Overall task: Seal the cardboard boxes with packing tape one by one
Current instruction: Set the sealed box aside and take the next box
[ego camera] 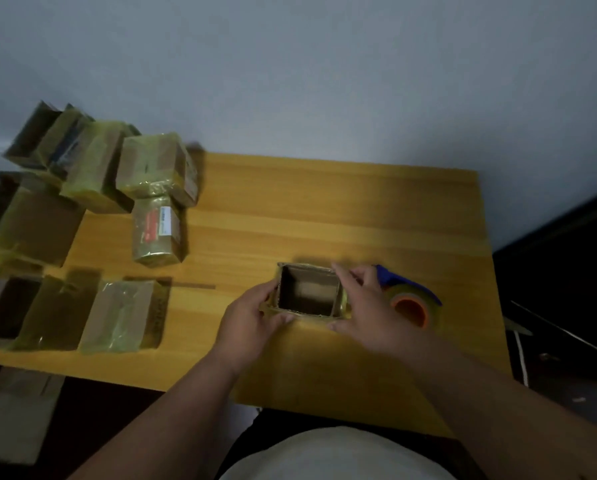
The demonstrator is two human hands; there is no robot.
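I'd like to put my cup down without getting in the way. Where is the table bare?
Bare wood lies behind the open box, toward the wall, and along the near edge left of the left hand. The table's left end is crowded with taped boxes.

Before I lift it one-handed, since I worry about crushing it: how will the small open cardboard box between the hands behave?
The small open cardboard box looks empty inside, so it is probably light. With its top open and its walls thin, it may flex if squeezed. The left hand and right hand grip opposite sides; its flat base on the wooden table should not roll.
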